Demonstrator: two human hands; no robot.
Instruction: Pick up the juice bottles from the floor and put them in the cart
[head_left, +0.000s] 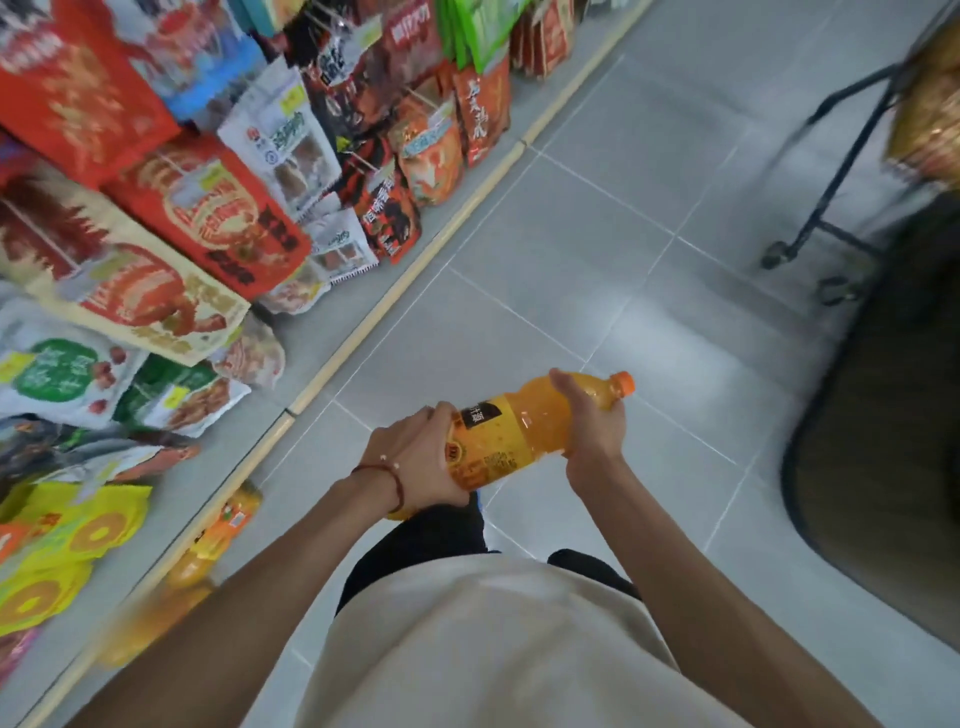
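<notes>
So we've got one juice bottle (524, 431) up off the floor, held sideways in front of us with its orange cap pointing right. Our left hand (426, 457) is wrapped round the base end and our right hand (589, 421) is curled over the neck just below the cap, both gripping it. More orange bottles (228, 525) lie on the grey tile floor (623, 234) by the shelf edge at our left, pretty blurry though. The shelf (208, 208) is crammed with snack bags. Close on our right sits a dark mesh thing (883, 467), probably the cart basket, with a black wheeled frame (831, 171) beyond it.
</notes>
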